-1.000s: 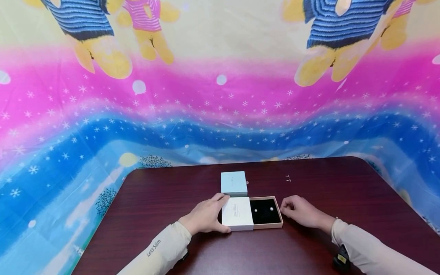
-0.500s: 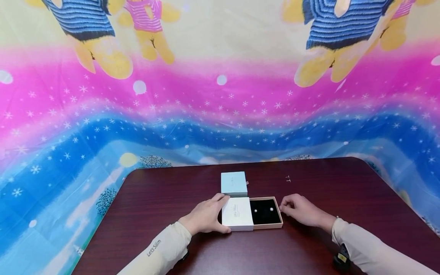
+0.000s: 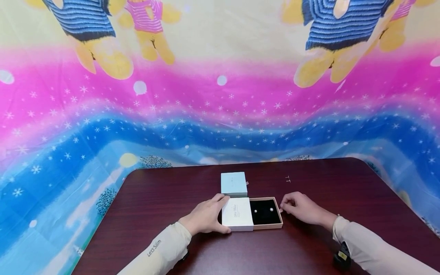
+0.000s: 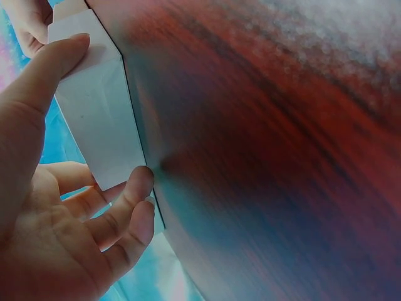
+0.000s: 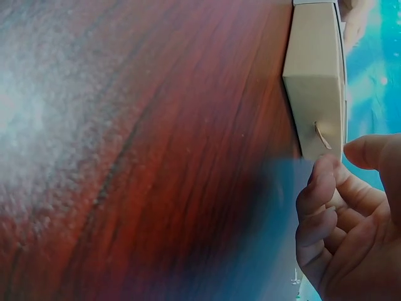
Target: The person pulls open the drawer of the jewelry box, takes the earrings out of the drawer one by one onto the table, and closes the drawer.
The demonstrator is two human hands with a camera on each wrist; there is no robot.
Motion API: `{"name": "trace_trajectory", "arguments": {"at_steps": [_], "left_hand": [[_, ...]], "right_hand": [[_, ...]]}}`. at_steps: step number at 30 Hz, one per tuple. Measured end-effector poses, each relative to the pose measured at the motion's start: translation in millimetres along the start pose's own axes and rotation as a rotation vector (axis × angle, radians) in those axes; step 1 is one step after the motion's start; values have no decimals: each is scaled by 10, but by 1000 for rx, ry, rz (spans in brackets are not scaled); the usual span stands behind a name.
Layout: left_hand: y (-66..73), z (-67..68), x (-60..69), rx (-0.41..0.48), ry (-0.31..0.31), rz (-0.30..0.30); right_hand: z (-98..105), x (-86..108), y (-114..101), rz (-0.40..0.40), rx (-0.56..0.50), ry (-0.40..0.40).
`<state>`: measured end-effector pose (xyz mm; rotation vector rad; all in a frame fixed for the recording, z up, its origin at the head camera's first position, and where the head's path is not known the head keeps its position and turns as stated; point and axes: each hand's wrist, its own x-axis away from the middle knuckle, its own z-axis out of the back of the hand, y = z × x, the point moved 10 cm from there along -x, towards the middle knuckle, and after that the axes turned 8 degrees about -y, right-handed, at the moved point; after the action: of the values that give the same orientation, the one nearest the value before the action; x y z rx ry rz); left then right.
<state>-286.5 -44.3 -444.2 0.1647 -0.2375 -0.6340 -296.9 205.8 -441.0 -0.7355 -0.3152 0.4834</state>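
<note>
On the table a white jewelry box sleeve (image 3: pixel 237 214) lies with its beige drawer (image 3: pixel 268 226) pulled out to the right. Two small pearl-like studs (image 3: pixel 271 209) sit in the drawer's black pad (image 3: pixel 264 218). My left hand (image 3: pixel 205 215) grips the sleeve from its left end, thumb at the near side and fingers at the far side. Just off the drawer's right end is my right hand (image 3: pixel 306 208), fingers loosely curled. In the right wrist view its thumb stands apart from the fingers, and a short ribbon tab (image 5: pixel 322 136) hangs free beside the fingertips.
A light blue box (image 3: pixel 233 183) with a small tab stands right behind the white sleeve. Two small silvery T-shaped pieces (image 3: pixel 288 178) lie farther back on the right. The dark red table (image 3: pixel 172 183) ends at a patterned cloth (image 3: pixel 220 114).
My right hand has risen slightly away from the drawer's end, and the ribbon tab now shows there. The left hand and the box have stayed in place.
</note>
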Motion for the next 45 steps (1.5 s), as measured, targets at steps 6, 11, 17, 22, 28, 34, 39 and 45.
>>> {"name": "trace_trajectory", "arguments": {"at_steps": [6,11,17,22,28,34,39,45], "left_hand": [[-8,-8,0,6,-2,3],[-10,-6,-3,5,-1,3],[-10,0,-5,4,0,5],[-9,0,-8,-2,5,5],[-16,-6,-12,-1,7,5],[-17,-8,-11,0,7,2],[-15,-6,-7,1,5,3],[-16,0,0,6,4,4]], "right_hand": [[29,-8,25,-13,-17,1],[73,-18,16,0,-27,11],[100,-32,-14,4,-35,12],[117,-43,-41,3,-33,12],[133,-61,-77,15,-32,12],[145,-79,-135,28,-26,12],[160,-89,-217,52,-33,13],[150,-104,-287,64,-17,11]]}}
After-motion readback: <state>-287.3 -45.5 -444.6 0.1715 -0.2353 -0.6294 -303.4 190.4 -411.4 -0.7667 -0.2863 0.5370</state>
